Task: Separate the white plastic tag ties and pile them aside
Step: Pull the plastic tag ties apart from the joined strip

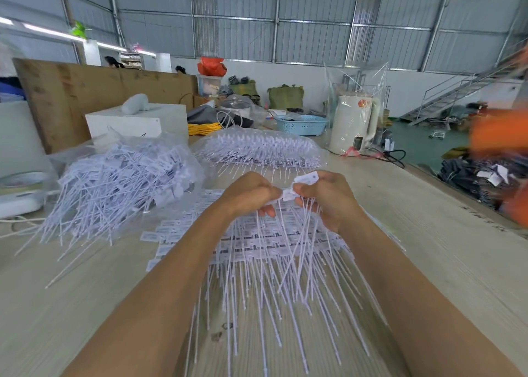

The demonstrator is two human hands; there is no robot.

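Both hands are raised together above the table's middle. My left hand [251, 195] and my right hand [325, 196] each pinch the white label ends of a bunch of joined tag ties [288, 196], whose thin tails hang down toward me. Under them lie flat sheets of joined tag ties [257, 251] with tails pointing at me. A loose pile of separated ties [120, 182] sits on clear plastic at the left. A bagged stack of tie sheets [260, 148] lies behind the hands.
A white box [137, 119] and a wooden board [85, 90] stand at the back left. At the back right stands a white kettle [354, 122] in plastic wrap, beside a blue basket [303, 125]. The table edge runs along the right; an orange-clad person [503, 136] is blurred there.
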